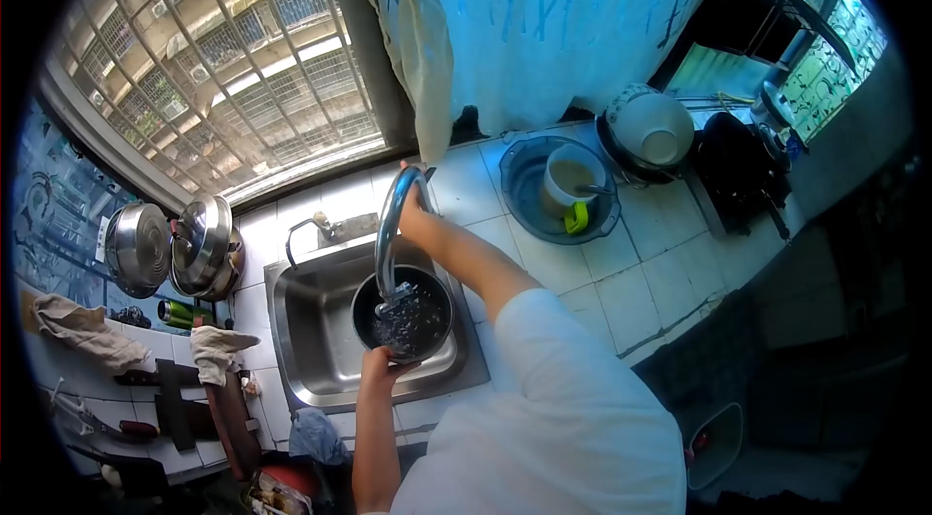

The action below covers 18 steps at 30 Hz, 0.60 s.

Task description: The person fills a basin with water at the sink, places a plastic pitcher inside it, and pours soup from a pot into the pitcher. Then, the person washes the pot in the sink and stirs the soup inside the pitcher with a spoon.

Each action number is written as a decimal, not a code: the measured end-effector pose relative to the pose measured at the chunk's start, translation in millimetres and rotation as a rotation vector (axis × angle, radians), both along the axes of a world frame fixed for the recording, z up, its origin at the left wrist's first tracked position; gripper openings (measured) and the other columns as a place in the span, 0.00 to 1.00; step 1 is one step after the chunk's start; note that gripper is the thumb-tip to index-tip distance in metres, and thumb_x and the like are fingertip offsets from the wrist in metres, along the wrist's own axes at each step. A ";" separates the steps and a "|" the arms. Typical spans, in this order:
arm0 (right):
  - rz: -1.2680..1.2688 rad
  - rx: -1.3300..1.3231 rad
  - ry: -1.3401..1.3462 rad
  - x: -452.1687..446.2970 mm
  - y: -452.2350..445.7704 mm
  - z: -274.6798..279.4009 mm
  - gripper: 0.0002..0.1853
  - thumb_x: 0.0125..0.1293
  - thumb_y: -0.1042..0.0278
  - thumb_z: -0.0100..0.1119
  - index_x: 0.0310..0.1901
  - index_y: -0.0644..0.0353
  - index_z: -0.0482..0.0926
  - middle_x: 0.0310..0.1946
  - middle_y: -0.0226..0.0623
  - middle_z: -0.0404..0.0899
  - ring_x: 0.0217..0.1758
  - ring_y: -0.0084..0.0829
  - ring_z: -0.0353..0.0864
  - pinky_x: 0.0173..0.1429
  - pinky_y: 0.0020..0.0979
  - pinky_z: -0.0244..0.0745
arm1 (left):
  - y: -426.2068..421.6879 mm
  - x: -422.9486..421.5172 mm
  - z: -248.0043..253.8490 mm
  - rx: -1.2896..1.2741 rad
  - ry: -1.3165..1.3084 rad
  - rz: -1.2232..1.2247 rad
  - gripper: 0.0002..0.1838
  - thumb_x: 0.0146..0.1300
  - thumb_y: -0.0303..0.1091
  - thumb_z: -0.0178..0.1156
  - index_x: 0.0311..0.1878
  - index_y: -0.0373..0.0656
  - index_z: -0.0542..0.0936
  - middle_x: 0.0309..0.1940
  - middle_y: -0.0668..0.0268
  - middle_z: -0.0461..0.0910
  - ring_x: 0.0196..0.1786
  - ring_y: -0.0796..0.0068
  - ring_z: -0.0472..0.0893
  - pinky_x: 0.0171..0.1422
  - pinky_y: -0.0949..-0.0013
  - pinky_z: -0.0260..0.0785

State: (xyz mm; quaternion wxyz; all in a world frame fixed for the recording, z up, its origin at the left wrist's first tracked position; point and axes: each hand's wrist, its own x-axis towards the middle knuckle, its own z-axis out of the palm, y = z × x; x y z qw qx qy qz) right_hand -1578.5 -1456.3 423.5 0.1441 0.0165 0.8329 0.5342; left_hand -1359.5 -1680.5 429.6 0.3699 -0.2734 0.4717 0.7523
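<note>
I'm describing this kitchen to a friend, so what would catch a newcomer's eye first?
Probably the curved chrome faucet arching over a dark pot at the steel sink, with the left hand at the pot's near side and the right hand by the faucet. Next, the blue-tinted curtain behind the counter, and, to its left, the barred window.

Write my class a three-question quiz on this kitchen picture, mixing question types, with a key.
1. Which hand holds the pot in the sink?
2. True or false: the blue basin stands inside the sink.
3. The faucet ends over: A) the basin; B) the window bars; C) the pot.

Key: 1. The left hand. 2. False: the basin is on the tiled counter. 3. C.
</note>
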 end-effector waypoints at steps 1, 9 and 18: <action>0.169 -0.020 0.131 20.3 -3.4 -10.3 0.22 0.60 0.58 0.53 0.53 0.64 0.75 0.51 0.51 0.73 0.57 0.47 0.67 0.66 0.54 0.47 | 4.5 4.1 4.7 0.004 0.024 -0.004 0.29 0.45 0.17 0.40 0.56 0.25 0.60 0.49 0.40 0.67 0.49 0.38 0.73 0.45 0.40 0.76; 0.101 -1.336 0.282 253.3 31.5 70.3 0.26 0.56 0.50 0.58 0.53 0.56 0.74 0.63 0.60 0.53 0.61 0.52 0.61 0.65 0.56 0.49 | 51.1 19.9 18.3 0.056 0.023 -0.044 0.30 0.42 0.17 0.42 0.55 0.31 0.62 0.50 0.44 0.66 0.50 0.40 0.72 0.49 0.37 0.72; -0.265 -2.049 0.630 350.6 72.9 45.1 0.33 0.45 0.53 0.72 0.53 0.53 0.69 0.54 0.65 0.59 0.57 0.63 0.63 0.56 0.47 0.65 | 129.5 11.3 53.8 -0.088 0.149 -0.201 0.22 0.45 0.20 0.42 0.48 0.23 0.65 0.41 0.43 0.72 0.42 0.46 0.78 0.45 0.43 0.77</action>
